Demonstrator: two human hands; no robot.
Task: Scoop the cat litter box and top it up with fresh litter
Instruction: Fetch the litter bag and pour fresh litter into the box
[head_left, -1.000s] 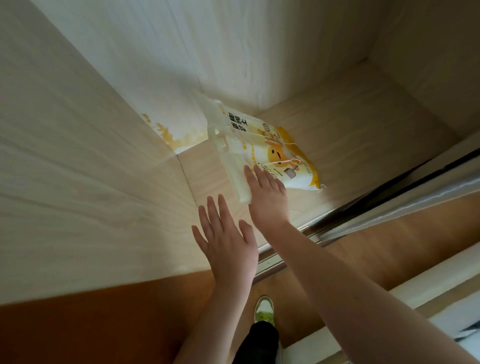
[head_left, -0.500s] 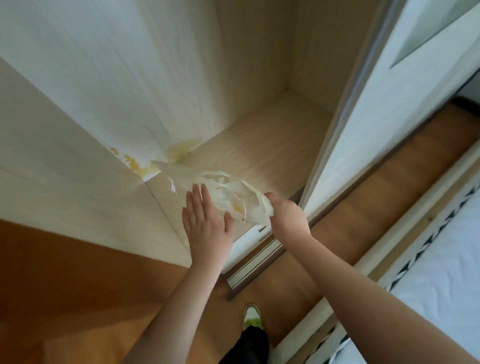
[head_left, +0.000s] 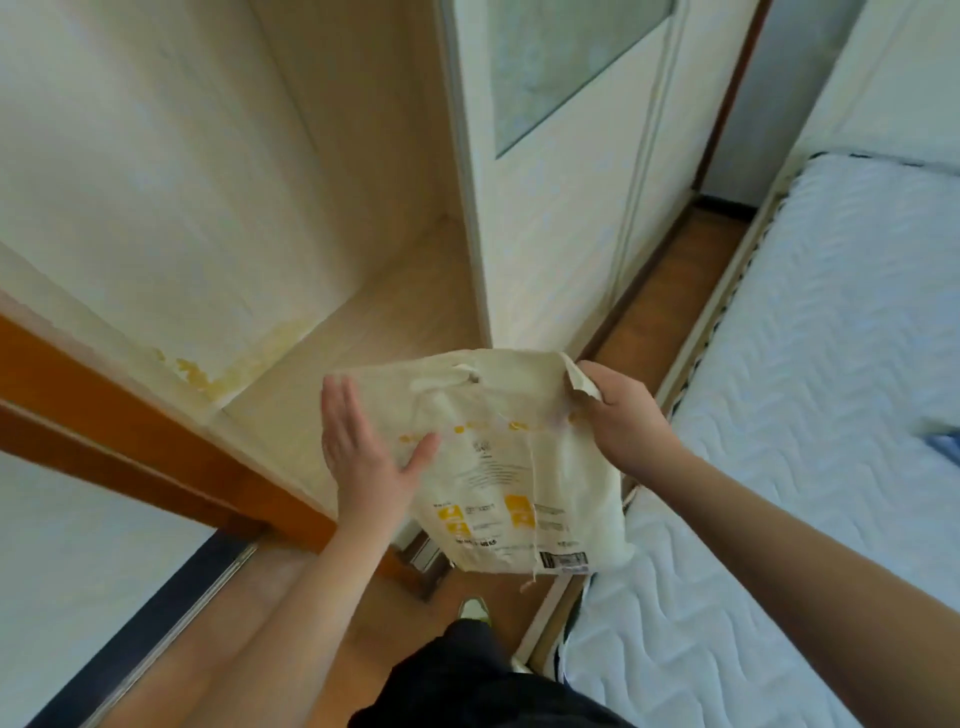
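Litter bag pinched by right hand, left hand flat against it

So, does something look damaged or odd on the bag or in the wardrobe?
Yes. The cream plastic litter bag looks limp and crumpled, with a ragged corner in the right hand. Yellowish stains mark the pale wooden wardrobe wall at its base.

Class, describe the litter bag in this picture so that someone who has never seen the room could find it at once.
Start at the open wooden wardrobe left of the white quilted mattress. In front of its floor, the right hand grips a top corner of the cream bag, and the left hand lies flat against its side. It alone bears yellow squares and small black print.
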